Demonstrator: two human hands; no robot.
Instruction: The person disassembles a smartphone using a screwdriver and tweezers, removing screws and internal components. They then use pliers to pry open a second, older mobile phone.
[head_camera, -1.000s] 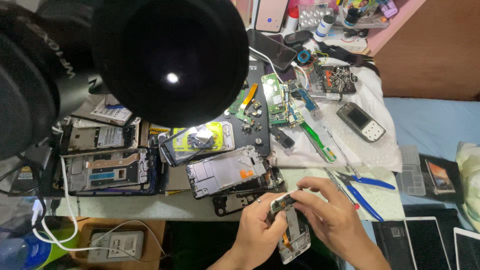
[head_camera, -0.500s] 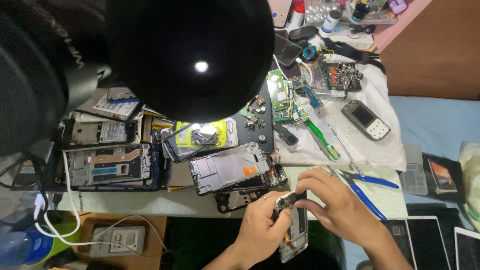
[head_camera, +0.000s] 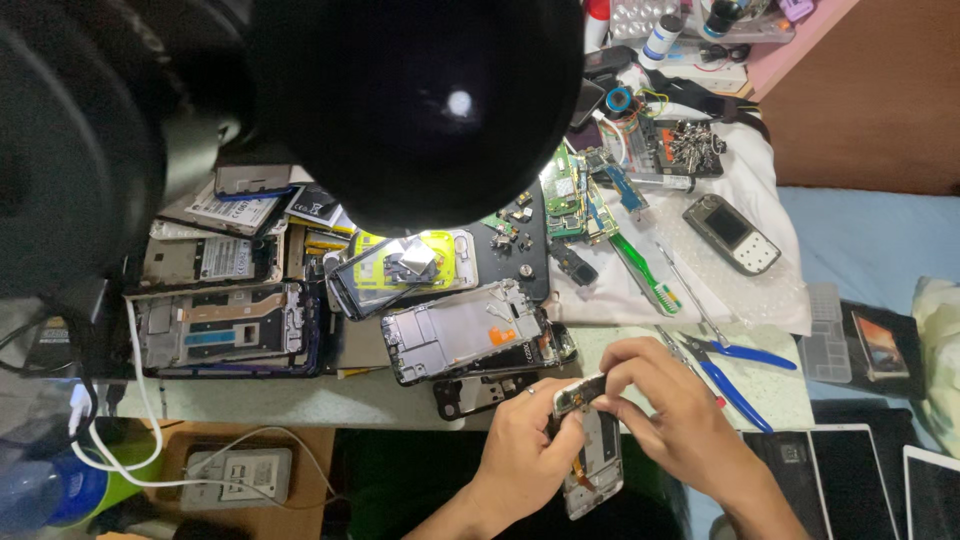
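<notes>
My left hand (head_camera: 525, 445) and my right hand (head_camera: 665, 415) meet at the table's front edge. Together they hold an opened phone body (head_camera: 590, 470) that hangs past the edge, its inner parts showing. The fingertips of both hands pinch its upper end (head_camera: 578, 393). Just beyond them lies a stripped silver phone frame (head_camera: 465, 328) on a dark phone.
A large black lamp head (head_camera: 420, 100) hides the upper middle. Several opened phones (head_camera: 225, 325) lie at the left, blue-handled pliers (head_camera: 735, 365) and a green toothbrush (head_camera: 645, 265) at the right, circuit boards (head_camera: 575, 185) and an old grey phone (head_camera: 732, 233) on a white cloth behind.
The view has shifted a little, so the lamp head now sits more to the right. Both hands have stayed on the phone body at the table edge.
</notes>
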